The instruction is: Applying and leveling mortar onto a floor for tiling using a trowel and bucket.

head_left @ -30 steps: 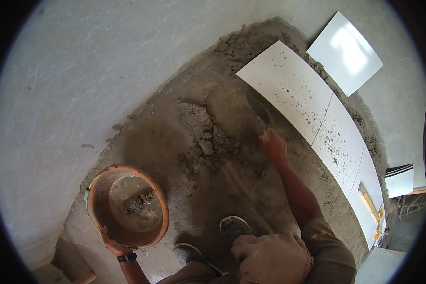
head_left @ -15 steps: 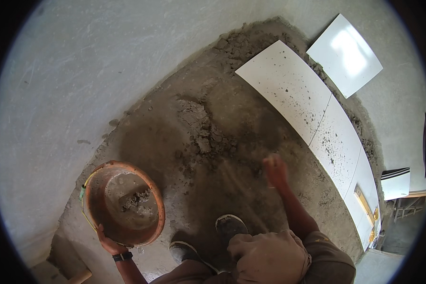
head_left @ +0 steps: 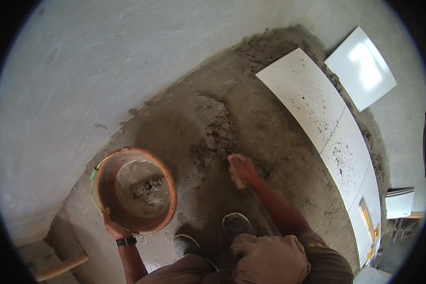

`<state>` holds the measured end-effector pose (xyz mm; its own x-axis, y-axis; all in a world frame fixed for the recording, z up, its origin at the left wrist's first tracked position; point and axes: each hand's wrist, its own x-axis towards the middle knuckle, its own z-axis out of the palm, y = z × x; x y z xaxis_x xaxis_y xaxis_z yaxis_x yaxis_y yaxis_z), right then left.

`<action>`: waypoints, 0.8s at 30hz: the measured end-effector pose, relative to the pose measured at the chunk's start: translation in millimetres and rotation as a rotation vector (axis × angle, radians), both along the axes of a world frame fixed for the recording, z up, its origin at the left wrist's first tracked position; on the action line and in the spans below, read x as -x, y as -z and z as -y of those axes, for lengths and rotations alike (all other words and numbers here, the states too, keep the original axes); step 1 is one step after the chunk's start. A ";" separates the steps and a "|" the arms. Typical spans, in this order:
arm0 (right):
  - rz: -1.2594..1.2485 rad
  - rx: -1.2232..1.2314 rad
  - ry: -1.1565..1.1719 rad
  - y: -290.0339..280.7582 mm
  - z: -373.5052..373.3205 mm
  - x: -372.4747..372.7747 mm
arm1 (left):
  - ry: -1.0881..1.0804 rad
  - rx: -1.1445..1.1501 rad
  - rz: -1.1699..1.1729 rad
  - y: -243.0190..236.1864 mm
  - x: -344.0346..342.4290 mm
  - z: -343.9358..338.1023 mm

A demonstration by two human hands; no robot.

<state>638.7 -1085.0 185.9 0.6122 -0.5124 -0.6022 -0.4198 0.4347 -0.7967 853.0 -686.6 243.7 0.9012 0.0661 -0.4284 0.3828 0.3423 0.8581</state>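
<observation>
My left hand [head_left: 117, 226] grips the lower-left rim of a round orange pan [head_left: 171, 197] with a yellow cord handle and watery grey mix and lumps inside. My right hand [head_left: 241, 170] is closed on a tool's pale wooden handle [head_left: 240, 183], which appears to be a trowel; its blade is hard to make out against the dark mortar. Just above that hand lies a pile of crumbly grey mortar [head_left: 213, 123] on the damp floor [head_left: 165, 123].
A row of speckled white tiles [head_left: 298, 94] runs along the right, with a yellow-brown tool [head_left: 367, 217] on it. More white tiles stand at the right wall [head_left: 359, 66], [head_left: 399, 204]. A plastered wall [head_left: 71, 80] bounds the left; a wooden handle [head_left: 64, 265] lies lower left. My shoes [head_left: 236, 225] are below.
My right hand has moved from beside the tile row down, then left to the pile's lower edge. The pan has risen slightly in view, still held by my left hand. The view has shifted.
</observation>
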 end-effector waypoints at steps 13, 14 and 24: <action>0.075 0.015 -0.199 -107.2 -9.9 -2.0 | 0.055 0.122 0.093 -27.2 1.8 23.4; 0.080 0.011 -0.224 -121.8 -13.3 -8.0 | 0.063 0.120 0.119 -29.8 2.5 26.8; -0.153 0.438 -1.333 -192.8 -83.0 -129.5 | 0.059 0.065 0.146 -41.8 7.1 20.3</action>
